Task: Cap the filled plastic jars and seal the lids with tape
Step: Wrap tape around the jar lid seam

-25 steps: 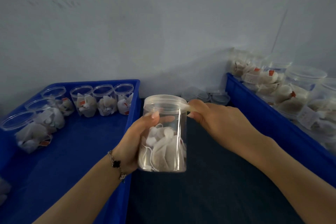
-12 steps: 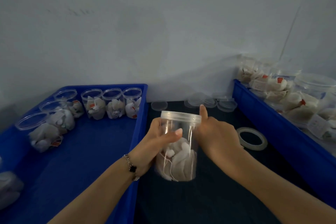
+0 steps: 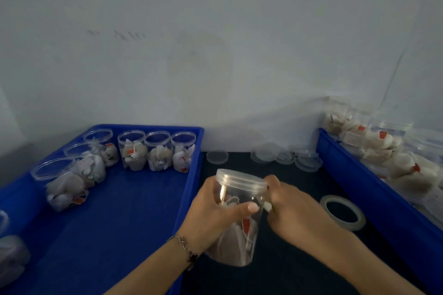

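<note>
Both hands on jar [image 3: 236, 218], above bench: my left hand [image 3: 215, 213] wraps its body to steady it; right hand [image 3: 291, 208] pinches tape at lid [image 3: 241, 181], presumably sealing.

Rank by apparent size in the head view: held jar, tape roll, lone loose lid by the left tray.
1. Held jar, though nearest the camera.
2. Tape roll.
3. Loose lid, farthest back, so true size unsure.

Two blue trays [image 3: 191, 165] – one on each side. Six uncapped filled jars [image 3: 157, 151] stand in the left one, one capped jar [image 3: 237, 223] is held up, one tape roll [image 3: 342, 212] lies flat – capped jars on the right too blurred to count
</note>
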A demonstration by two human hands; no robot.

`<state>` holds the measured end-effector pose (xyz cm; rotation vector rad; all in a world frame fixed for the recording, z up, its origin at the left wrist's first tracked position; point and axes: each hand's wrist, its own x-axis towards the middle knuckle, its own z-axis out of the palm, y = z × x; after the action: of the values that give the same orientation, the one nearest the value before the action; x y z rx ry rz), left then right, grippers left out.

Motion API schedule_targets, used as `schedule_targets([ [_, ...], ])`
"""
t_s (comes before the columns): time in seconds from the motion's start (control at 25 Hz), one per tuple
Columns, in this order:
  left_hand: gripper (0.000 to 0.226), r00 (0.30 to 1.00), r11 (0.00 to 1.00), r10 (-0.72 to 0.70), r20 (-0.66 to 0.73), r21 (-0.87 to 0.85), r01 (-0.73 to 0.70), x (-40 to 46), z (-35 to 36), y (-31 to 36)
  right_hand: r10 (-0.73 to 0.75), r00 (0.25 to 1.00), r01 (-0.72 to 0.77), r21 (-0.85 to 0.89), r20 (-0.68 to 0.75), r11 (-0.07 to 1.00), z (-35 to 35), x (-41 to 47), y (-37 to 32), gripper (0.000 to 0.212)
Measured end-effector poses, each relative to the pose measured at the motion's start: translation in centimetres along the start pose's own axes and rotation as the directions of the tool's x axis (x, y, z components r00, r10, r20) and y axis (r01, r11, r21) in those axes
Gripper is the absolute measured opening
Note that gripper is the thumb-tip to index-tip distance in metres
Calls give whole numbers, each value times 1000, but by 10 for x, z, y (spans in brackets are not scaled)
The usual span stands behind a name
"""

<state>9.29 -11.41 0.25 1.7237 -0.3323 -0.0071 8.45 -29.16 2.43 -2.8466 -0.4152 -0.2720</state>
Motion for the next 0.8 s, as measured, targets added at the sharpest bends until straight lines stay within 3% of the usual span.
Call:
schedule_targets([
  [0.12, 71, 998, 998, 29, -49, 49, -27, -1, -2, 3, -39, 999, 41, 307, -13, 951, -4, 2, 20, 45],
  [0.16, 74, 997, 1000, 7, -80, 25, -5, -1, -4, 3, -23, 999, 0, 516, 38, 857, -7, 0, 25, 56],
  [0.24, 78, 990, 994, -46, -130, -102, 33, 1, -6, 1, -59, 981, -133, 865, 183, 483, -10, -8, 31, 68],
  [0.28, 79, 988, 988, -65, -137, -147, 44, 1, -7, 2, -83, 973, -175, 921, 216, 349, -10, -11, 32, 67],
  [0.32, 78, 987, 985, -79, -139, -162, 56, 2, -7, 2, -97, 969, -186, 932, 226, 311, -8, -14, 31, 64],
  [0.48, 75, 983, 981, -135, -122, -155, 116, -1, -5, 4, -40, 981, -150, 881, 188, 448, 4, -18, 19, 45],
  [0.6, 84, 974, 969, -181, -137, -193, 153, -1, -7, 7, 0, 1000, -9, 743, 13, 669, -5, -21, 23, 43],
  [0.72, 80, 974, 940, -209, -87, -293, 175, -1, -9, 7, -80, 991, 119, 426, -109, 897, -17, -22, 30, 41],
  [0.8, 79, 977, 928, -206, -55, -328, 178, -3, -9, 10, -110, 981, 135, 157, -161, 978, -22, -18, 35, 47],
])
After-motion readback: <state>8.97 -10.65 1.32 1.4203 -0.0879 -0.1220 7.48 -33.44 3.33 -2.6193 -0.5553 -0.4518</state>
